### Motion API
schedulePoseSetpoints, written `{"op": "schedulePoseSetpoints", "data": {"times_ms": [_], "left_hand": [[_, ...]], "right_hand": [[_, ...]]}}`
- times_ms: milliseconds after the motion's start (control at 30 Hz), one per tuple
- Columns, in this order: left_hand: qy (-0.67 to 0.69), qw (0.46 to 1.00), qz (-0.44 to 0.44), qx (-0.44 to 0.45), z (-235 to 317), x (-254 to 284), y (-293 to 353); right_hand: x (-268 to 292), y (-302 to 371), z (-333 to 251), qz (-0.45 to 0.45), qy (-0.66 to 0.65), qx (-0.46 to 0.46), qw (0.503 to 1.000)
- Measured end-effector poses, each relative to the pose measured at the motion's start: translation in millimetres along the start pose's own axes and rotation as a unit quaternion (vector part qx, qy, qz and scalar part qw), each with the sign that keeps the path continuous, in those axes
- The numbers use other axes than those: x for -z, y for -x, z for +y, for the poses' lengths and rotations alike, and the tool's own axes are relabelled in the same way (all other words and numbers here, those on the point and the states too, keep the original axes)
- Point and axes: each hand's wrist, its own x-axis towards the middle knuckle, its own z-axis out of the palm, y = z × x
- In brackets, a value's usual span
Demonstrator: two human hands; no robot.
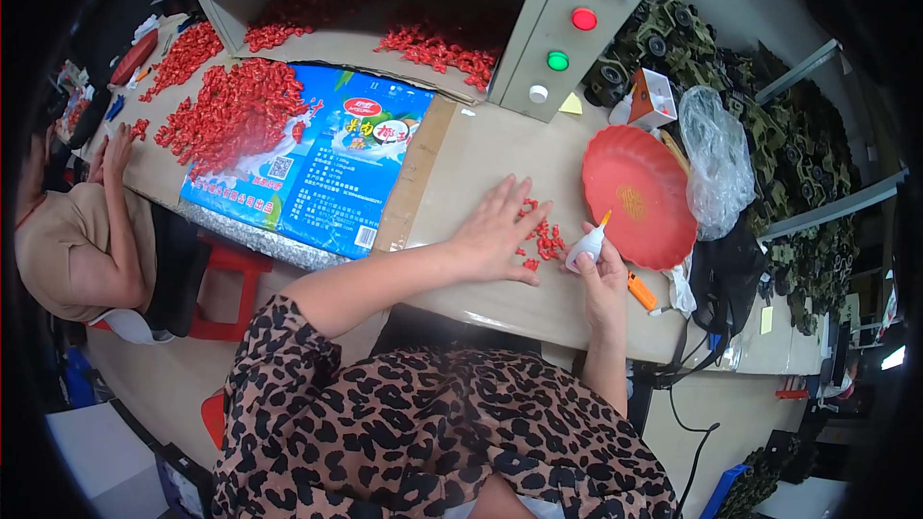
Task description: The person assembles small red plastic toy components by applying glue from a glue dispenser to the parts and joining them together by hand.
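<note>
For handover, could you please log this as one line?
left hand: beside small glossy red pieces | right hand: holds white orange-tipped bottle

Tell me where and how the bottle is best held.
Take the bottle by its wide white body, coming from the person's near right side, where the right grip holds it. It narrows to a slim yellow-orange tip that points away from the person, so the broad body probably gives the surer hold and leaves the tip clear.

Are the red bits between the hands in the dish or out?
Out: the red bits lie on the table, left of the dish.
</note>
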Motion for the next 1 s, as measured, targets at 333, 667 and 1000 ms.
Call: {"op": "schedulePoseSetpoints", "data": {"times_ms": [333, 667, 1000], "left_hand": [[0.082, 0.993, -0.003, -0.082, -15, -23, -27], [-0.239, 0.964, 0.094, 0.073, -166, 73, -70], [-0.405, 0.905, -0.052, -0.119, -195, 98, -102]], "right_hand": [[-14, -14, 0, 0.031, -0.023, 0.031, 0.999], [-15, -5, 6, 0.029, -0.084, 0.019, 0.996], [-11, -4, 6, 0.031, -0.098, -0.012, 0.995]]}}
